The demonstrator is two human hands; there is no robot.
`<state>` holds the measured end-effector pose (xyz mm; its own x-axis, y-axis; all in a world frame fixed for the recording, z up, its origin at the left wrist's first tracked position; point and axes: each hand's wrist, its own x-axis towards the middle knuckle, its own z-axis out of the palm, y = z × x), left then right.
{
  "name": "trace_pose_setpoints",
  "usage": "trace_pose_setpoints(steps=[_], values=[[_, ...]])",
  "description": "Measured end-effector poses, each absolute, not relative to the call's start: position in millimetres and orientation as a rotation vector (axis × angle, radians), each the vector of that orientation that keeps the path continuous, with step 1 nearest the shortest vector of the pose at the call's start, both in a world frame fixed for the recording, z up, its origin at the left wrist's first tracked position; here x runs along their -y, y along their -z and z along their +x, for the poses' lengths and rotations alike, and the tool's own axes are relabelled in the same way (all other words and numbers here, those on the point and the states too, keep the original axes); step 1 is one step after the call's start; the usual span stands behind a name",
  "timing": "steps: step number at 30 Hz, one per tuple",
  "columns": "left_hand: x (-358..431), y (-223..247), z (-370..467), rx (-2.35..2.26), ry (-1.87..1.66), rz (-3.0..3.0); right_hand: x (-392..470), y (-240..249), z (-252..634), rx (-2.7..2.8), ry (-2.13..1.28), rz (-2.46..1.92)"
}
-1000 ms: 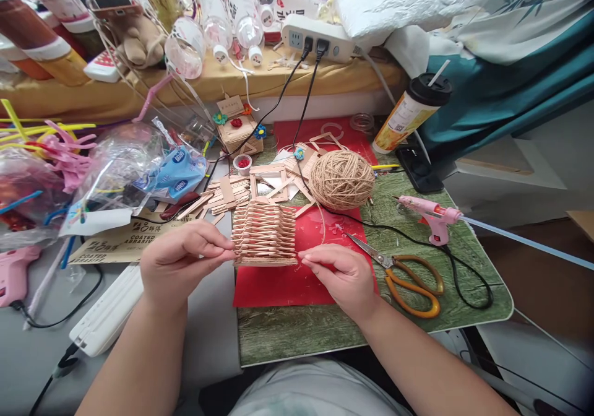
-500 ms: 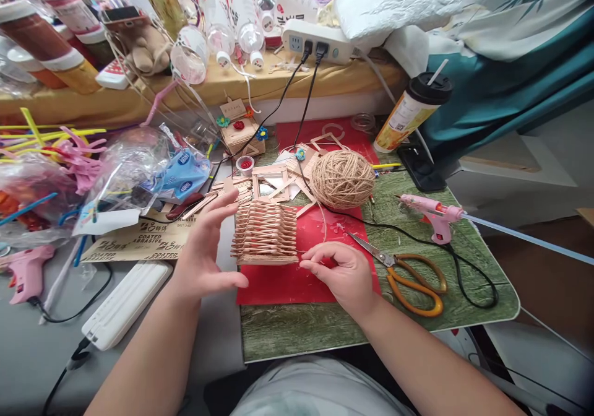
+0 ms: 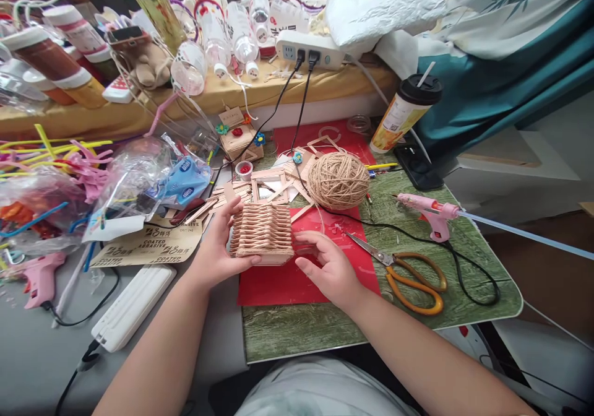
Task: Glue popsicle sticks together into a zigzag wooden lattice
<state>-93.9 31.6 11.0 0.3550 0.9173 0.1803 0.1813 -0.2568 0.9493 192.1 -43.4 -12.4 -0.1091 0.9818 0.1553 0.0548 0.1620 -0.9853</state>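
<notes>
Left hand (image 3: 214, 256) grips stick structure (image 3: 262, 231); right hand (image 3: 332, 271) loosely spread alongside; tub (image 3: 244, 177) holds red contents (image 3: 244, 169).

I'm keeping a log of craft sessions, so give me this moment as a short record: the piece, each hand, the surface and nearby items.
Piece: stacked wooden-stick structure
Left hand: holds its left side, thumb at the lower front edge
Right hand: beside its right side, thumb and fingers apart; contact unclear
Surface: red sheet on green board
Beyond: twine ball
Right: orange-handled scissors, pink glue gun
</notes>
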Motion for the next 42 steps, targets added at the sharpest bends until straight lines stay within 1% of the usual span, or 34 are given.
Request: trace_pose_setpoints(steps=[6,13,18,23,28,30,35,42], values=[[-34,-13,-88,-0.912,-1.092,1.600,47,18,178,1.207,-1.451,-1.049],[-35,-15,-84,-0.964,-1.234,1.607,48,24,169,1.118,-1.493,-1.038],[-31,-13,-77,-0.971,-1.240,1.542,49,20,164,1.045,-1.562,-0.903],[-29,-16,-80,-0.855,-1.129,1.546,47,8,171,1.086,-1.431,-0.885],[-32,-17,-96,-0.793,-0.904,1.583,43,0,184,1.312,-1.063,-0.986],[-32,-15,-99,-0.789,-0.841,1.554,43,-1,187,1.361,-0.980,-1.004],[-31,-12,-99,-0.792,-0.759,1.490,44,-1,190,1.381,-0.914,-1.011],[-32,-19,-105,-0.845,-0.571,1.588,45,1,193,1.374,-0.952,-1.034]])
